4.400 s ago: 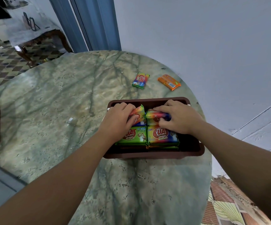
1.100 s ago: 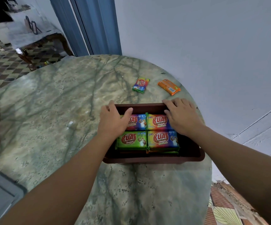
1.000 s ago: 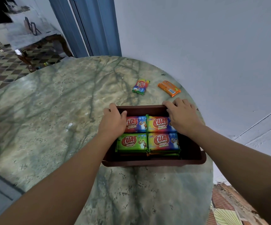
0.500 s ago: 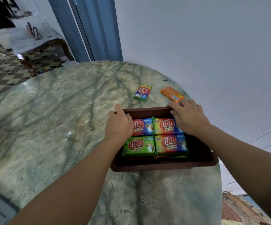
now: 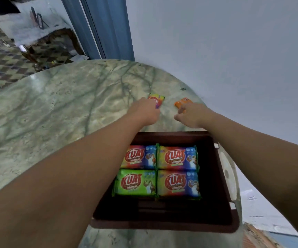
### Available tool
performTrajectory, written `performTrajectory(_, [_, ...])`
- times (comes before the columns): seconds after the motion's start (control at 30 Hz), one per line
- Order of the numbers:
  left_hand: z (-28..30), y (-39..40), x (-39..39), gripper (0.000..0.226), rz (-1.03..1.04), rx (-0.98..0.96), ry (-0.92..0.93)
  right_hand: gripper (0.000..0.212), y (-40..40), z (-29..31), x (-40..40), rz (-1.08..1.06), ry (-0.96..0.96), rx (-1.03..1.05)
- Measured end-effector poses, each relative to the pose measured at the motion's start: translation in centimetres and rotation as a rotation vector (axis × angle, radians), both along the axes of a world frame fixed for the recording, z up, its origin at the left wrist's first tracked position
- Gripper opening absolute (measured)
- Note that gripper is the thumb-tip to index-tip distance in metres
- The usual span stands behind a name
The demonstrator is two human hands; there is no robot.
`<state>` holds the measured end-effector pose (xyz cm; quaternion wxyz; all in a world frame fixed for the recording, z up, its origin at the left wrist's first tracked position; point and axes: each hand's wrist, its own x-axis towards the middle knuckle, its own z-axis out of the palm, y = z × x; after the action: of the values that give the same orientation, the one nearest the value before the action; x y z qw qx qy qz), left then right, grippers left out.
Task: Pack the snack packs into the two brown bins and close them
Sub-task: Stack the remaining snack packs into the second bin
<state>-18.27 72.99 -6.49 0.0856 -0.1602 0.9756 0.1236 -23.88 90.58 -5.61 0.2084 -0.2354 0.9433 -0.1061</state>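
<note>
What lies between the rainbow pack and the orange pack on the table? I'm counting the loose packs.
Nothing: the head view shows bare marble table between the rainbow pack and the orange pack.

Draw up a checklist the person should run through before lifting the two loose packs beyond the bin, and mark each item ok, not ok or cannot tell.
1. Left hand at the rainbow pack: ok, it covers the pack's near end.
2. Right hand at the orange pack: ok, fingers reach its near end.
3. Firm grip on either pack: cannot tell, fingertips are hidden.
4. Brown bin open to receive: ok, no lid on it.
5. Room in the bin: ok, four packs lie flat with dark space along the near and right sides.
6. Second bin ready: cannot tell, not in view.
</note>
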Motion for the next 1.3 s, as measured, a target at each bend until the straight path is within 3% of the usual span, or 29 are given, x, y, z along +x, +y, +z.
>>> performTrajectory(0.17, [-2.2, -0.4, -3.5, 0.061, -0.011, -0.085, -0.092, 0.068, -0.5, -3.0, -3.9, -0.139, 0.024, 0.076])
performTrajectory(0.33, [-5.5, -0.4, -5.5, 0.061, -0.025, -0.069, -0.176, 0.064, -0.9, -5.1, -5.1, -0.120, -0.011, 0.107])
performTrajectory(0.43, [-6.4, -0.3, -5.4, 0.053, -0.007, -0.066, -0.122, 0.059, -0.8, -6.1, -5.2, -0.164, 0.008, 0.080])
performTrajectory(0.57, [-6.1, -0.3, -5.4, 0.061, 0.069, -0.093, -0.092, 0.053, -0.8, -6.5, -4.5, -0.174, 0.061, 0.104])
performTrajectory(0.77, [-6.5, -0.4, -5.1, 0.094, 0.303, 0.066, -0.055, 0.086, -2.1, -5.5, -3.3, -0.148, -0.042, 0.153])
performTrajectory(0.87, [-6.2, -0.8, -4.4, 0.085, 0.294, 0.152, -0.122, 0.088, -1.6, -4.7, -3.1, -0.140, -0.022, 0.105])
performTrajectory(0.93, [-5.3, -0.9, -3.9, 0.071, 0.284, 0.188, -0.083, 0.089, -1.2, -4.1, -2.9, -0.104, 0.045, 0.059])
performTrajectory(1.1, [-1.4, -1.2, -1.3, 0.089, 0.216, 0.204, 0.121, 0.088, -1.0, -2.1, -0.5, -0.091, 0.144, -0.091])
performTrajectory(1.3, [2.9, -0.9, 5.7, 0.067, 0.123, 0.093, 0.331, 0.078, 0.3, 1.2, 4.4, -0.098, 0.292, -0.265])
